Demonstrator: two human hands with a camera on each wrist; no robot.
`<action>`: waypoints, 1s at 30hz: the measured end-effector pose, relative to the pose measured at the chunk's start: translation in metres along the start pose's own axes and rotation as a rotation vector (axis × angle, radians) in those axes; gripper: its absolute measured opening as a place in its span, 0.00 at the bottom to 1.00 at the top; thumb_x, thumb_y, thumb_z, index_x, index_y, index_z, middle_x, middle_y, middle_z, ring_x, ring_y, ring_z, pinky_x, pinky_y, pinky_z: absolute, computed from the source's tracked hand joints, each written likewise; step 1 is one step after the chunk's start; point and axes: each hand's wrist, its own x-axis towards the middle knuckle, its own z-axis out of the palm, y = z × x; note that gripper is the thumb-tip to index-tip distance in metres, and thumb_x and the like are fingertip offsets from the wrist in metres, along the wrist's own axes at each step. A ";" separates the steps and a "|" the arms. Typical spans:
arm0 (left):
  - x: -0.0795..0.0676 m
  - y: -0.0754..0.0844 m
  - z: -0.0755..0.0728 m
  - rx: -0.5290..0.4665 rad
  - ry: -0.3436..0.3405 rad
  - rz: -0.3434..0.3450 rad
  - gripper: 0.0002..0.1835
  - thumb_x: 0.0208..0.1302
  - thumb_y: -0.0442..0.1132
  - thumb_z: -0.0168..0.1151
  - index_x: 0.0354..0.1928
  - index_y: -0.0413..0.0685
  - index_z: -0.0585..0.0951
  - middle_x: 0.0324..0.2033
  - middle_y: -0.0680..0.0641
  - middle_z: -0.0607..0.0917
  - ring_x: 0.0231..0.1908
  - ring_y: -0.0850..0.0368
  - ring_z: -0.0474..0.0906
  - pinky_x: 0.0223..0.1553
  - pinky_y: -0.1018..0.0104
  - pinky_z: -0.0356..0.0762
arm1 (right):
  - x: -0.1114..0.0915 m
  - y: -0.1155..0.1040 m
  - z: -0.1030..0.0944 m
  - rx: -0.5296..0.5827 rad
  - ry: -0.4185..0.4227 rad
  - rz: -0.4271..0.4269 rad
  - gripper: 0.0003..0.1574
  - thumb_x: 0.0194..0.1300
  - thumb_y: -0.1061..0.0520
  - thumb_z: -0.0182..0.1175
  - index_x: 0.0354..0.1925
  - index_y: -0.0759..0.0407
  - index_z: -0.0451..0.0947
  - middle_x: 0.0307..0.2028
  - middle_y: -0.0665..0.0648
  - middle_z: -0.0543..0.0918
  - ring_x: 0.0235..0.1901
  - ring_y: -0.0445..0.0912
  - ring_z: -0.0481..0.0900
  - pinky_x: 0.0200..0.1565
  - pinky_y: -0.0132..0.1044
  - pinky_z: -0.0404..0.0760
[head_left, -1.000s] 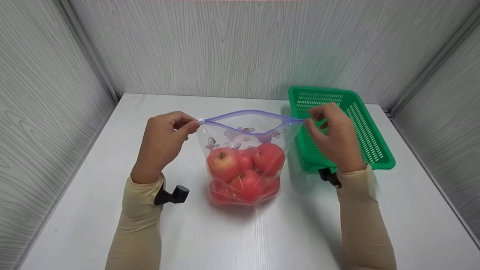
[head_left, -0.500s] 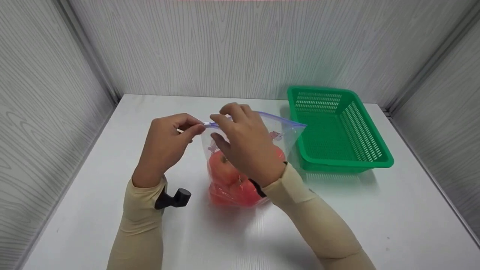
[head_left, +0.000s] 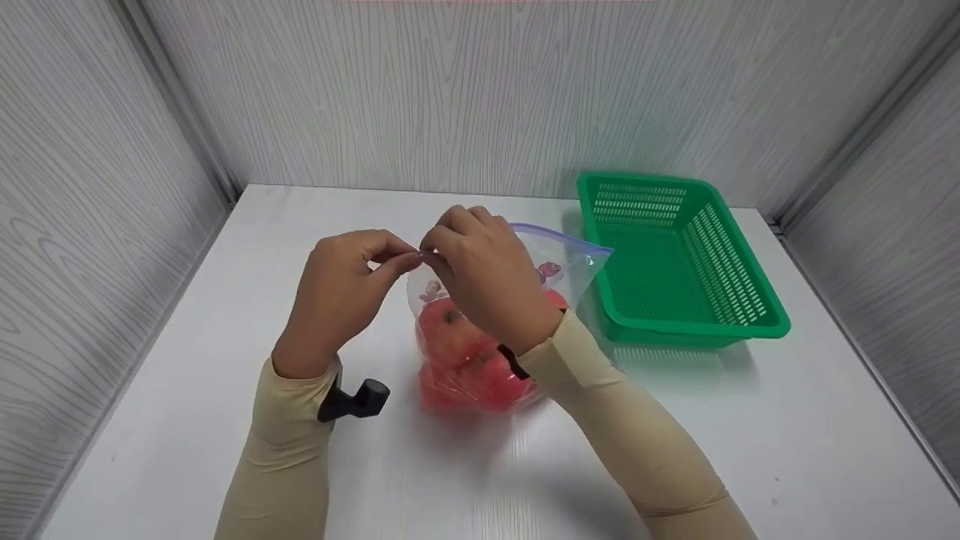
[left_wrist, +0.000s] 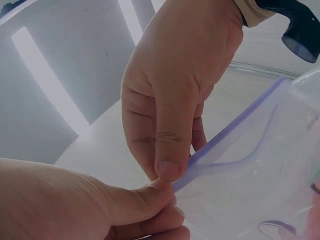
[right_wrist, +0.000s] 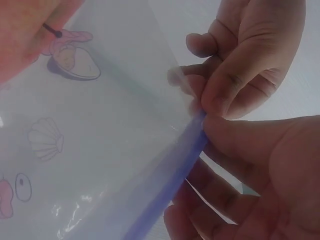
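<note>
A clear zip bag (head_left: 576, 279) with a purple seal and printed pictures stands on the white table, full of red apples (head_left: 450, 334). My left hand (head_left: 341, 296) pinches the bag's top left corner between thumb and forefinger. Right beside it, my right hand (head_left: 491, 277) reaches across the front of the bag and pinches the seal at the same corner, its fingertips meeting the left ones. In the left wrist view the purple seal (left_wrist: 240, 120) runs from the pinched corner up to the right. The slider is hidden under the fingers.
A green plastic basket (head_left: 697, 328) with slotted sides stands at the back right of the table (head_left: 187, 420), just right of the bag. Grey wood-grain panels (head_left: 420, 97) close off the back and both sides.
My right hand has left the bag's right corner, crossed to the left one and now pinches there. The left hand keeps its hold and has shifted slightly right.
</note>
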 end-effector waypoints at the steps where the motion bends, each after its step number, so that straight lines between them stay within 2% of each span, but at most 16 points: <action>1: 0.000 0.000 0.001 0.006 0.007 0.013 0.05 0.66 0.43 0.73 0.39 0.51 0.92 0.34 0.56 0.91 0.35 0.62 0.82 0.35 0.63 0.74 | 0.000 0.001 0.000 0.000 -0.001 -0.001 0.07 0.71 0.56 0.67 0.46 0.53 0.87 0.43 0.52 0.84 0.46 0.48 0.79 0.48 0.40 0.77; 6: 0.000 0.002 0.002 0.019 0.035 0.068 0.05 0.67 0.42 0.72 0.38 0.50 0.91 0.34 0.55 0.91 0.34 0.61 0.82 0.34 0.63 0.74 | -0.001 0.003 -0.001 -0.012 -0.012 -0.002 0.08 0.71 0.55 0.67 0.47 0.54 0.87 0.43 0.53 0.84 0.48 0.49 0.80 0.49 0.41 0.77; 14: -0.002 0.001 0.005 0.016 0.034 0.047 0.03 0.68 0.40 0.71 0.39 0.49 0.90 0.34 0.54 0.89 0.35 0.60 0.82 0.35 0.61 0.74 | -0.008 0.014 -0.006 -0.018 -0.076 0.011 0.09 0.72 0.56 0.66 0.48 0.55 0.86 0.45 0.53 0.84 0.49 0.49 0.79 0.52 0.42 0.77; 18: 0.004 -0.001 0.007 -0.007 0.053 0.019 0.03 0.69 0.40 0.70 0.38 0.50 0.89 0.34 0.54 0.88 0.38 0.60 0.82 0.36 0.60 0.76 | -0.011 0.026 -0.011 -0.010 -0.074 0.050 0.08 0.72 0.56 0.66 0.48 0.55 0.86 0.45 0.54 0.84 0.49 0.50 0.80 0.52 0.43 0.77; 23: 0.006 -0.003 0.009 -0.016 0.039 -0.001 0.04 0.69 0.41 0.70 0.38 0.51 0.89 0.34 0.54 0.88 0.40 0.59 0.83 0.40 0.59 0.77 | -0.025 0.046 -0.016 0.027 -0.082 0.103 0.08 0.72 0.57 0.66 0.47 0.57 0.86 0.46 0.55 0.84 0.49 0.51 0.79 0.53 0.44 0.78; 28: 0.007 -0.005 0.009 -0.020 0.046 -0.017 0.04 0.69 0.42 0.70 0.39 0.51 0.89 0.34 0.54 0.89 0.40 0.58 0.83 0.41 0.59 0.77 | -0.043 0.067 -0.022 0.027 -0.052 0.100 0.07 0.73 0.59 0.65 0.46 0.59 0.86 0.44 0.56 0.84 0.46 0.53 0.79 0.51 0.45 0.80; 30: 0.007 -0.007 0.008 -0.023 0.053 -0.020 0.04 0.69 0.42 0.70 0.39 0.50 0.89 0.34 0.54 0.89 0.41 0.58 0.84 0.41 0.59 0.77 | -0.051 0.076 -0.024 0.019 -0.022 0.098 0.06 0.72 0.59 0.66 0.45 0.60 0.86 0.43 0.56 0.85 0.46 0.53 0.78 0.56 0.48 0.77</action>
